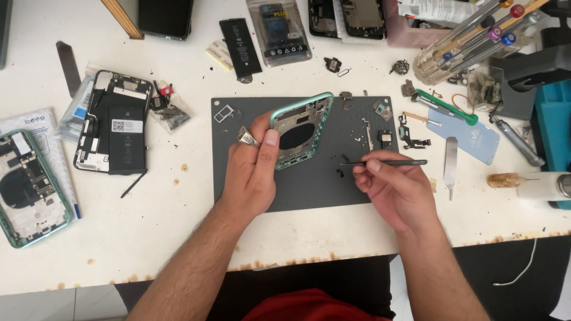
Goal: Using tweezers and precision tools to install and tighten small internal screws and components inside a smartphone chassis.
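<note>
My left hand [253, 169] grips a stripped green phone housing [302, 128] by its lower left edge, tilted up over a dark grey work mat [315, 184]. There is a ring on one finger of this hand. My right hand [395, 190] pinches thin black tweezers [386, 162], whose tip points left toward a few tiny dark parts [342, 172] on the mat, just right of the housing. Small screws and brackets lie scattered on the mat's right part [380, 134].
An opened phone with battery [113, 122] and a second green housing [30, 187] lie at the left. A loose black battery [239, 47], packaged parts, a holder of screwdrivers [476, 35], a green tool [446, 107], a metal spudger [451, 163] and a pale blue panel [470, 139] sit at the back and right.
</note>
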